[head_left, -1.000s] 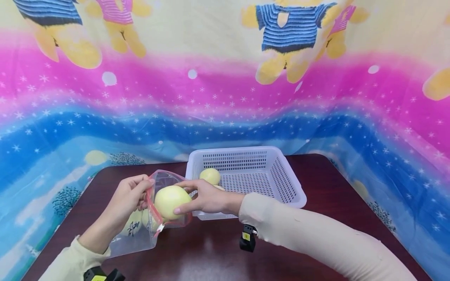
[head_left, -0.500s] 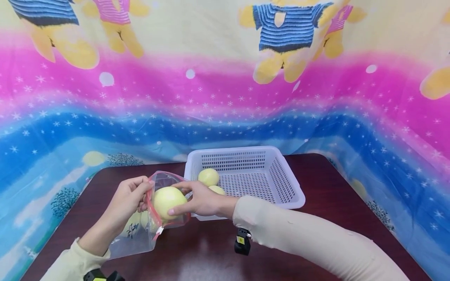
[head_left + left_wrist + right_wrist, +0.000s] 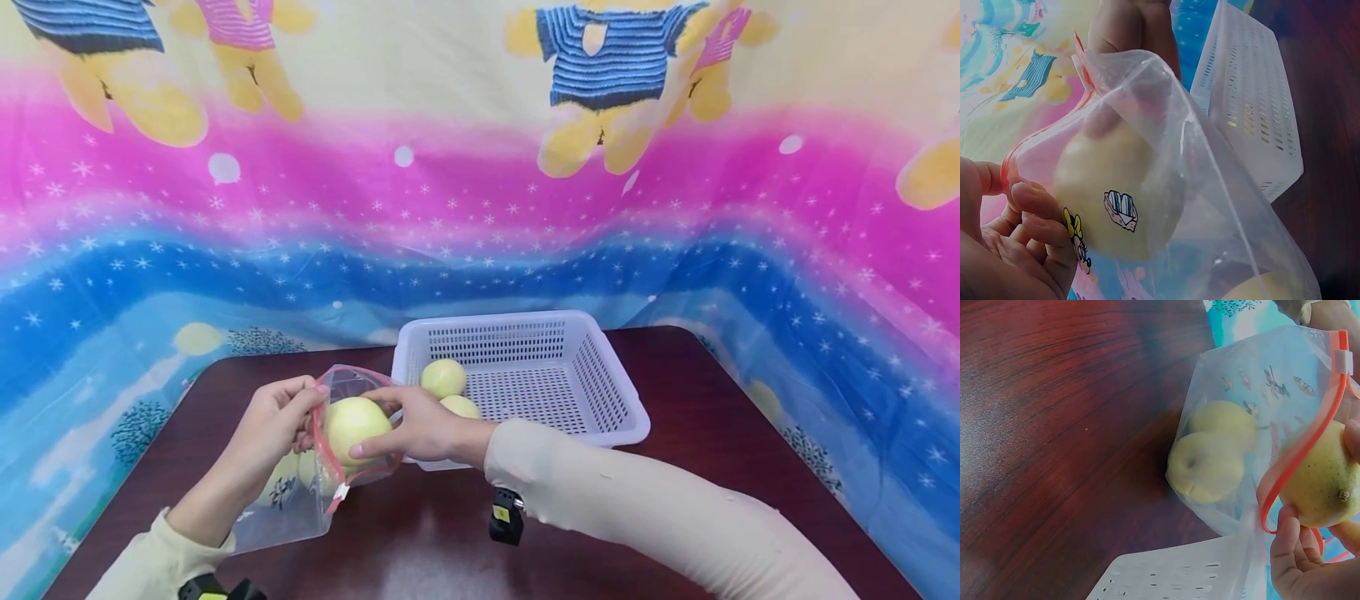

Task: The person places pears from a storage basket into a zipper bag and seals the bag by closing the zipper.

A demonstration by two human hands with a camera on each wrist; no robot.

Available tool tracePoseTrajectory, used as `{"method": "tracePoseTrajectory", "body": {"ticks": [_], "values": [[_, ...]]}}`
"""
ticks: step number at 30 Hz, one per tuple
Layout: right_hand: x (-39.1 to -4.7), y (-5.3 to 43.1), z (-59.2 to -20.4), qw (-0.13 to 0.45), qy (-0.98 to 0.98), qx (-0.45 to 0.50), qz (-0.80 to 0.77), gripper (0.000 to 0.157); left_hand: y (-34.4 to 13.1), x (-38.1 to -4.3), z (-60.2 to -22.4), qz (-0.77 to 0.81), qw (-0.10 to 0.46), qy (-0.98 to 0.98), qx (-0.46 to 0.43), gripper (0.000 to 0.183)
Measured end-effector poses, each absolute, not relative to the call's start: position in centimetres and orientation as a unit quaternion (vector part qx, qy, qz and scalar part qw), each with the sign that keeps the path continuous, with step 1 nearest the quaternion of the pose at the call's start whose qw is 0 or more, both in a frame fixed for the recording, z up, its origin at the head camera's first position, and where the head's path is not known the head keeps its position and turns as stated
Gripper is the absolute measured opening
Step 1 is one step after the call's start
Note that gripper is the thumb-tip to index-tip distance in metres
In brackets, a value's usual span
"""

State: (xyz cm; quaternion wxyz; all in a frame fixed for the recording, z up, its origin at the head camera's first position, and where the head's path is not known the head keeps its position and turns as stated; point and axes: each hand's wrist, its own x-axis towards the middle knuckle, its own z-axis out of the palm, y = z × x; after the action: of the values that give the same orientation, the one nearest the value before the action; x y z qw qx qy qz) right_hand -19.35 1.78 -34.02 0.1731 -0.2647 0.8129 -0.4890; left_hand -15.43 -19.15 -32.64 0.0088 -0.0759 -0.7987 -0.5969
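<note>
My left hand (image 3: 272,423) pinches the red rim of a clear zip bag (image 3: 281,527), holding its mouth open. Fingers and thumb of my right hand (image 3: 433,427) grip a round pale yellow pear (image 3: 358,425) at that mouth. Through the plastic in the left wrist view, the held pear (image 3: 1116,181) shows behind the bag's cartoon prints. Two more pears, one nearer (image 3: 1205,467) and one behind (image 3: 1225,419), lie inside the bag in the right wrist view. A white slider (image 3: 1344,362) sits on the red zip strip.
Behind my right hand stands a pale lavender plastic basket (image 3: 636,408) with slotted walls. Two pears, one farther back (image 3: 443,378) and one nearer (image 3: 460,407), sit at its left end. Everything rests on a dark red-brown table (image 3: 450,542), with a printed cloth (image 3: 480,208) hanging behind.
My right hand has shifted slightly left, taking the pear a little farther into the bag's mouth. More of the nearer pear in the basket now shows. The left hand keeps its hold.
</note>
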Motion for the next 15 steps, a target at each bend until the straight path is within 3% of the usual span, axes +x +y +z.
{"method": "tracePoseTrajectory", "body": {"ticks": [15], "values": [[-19.73, 1.05, -34.18, 0.158, 0.822, -0.274, -0.473, 0.057, -19.21, -15.64, -32.61, -0.593, 0.009, -0.801, -0.077, 0.035]]}}
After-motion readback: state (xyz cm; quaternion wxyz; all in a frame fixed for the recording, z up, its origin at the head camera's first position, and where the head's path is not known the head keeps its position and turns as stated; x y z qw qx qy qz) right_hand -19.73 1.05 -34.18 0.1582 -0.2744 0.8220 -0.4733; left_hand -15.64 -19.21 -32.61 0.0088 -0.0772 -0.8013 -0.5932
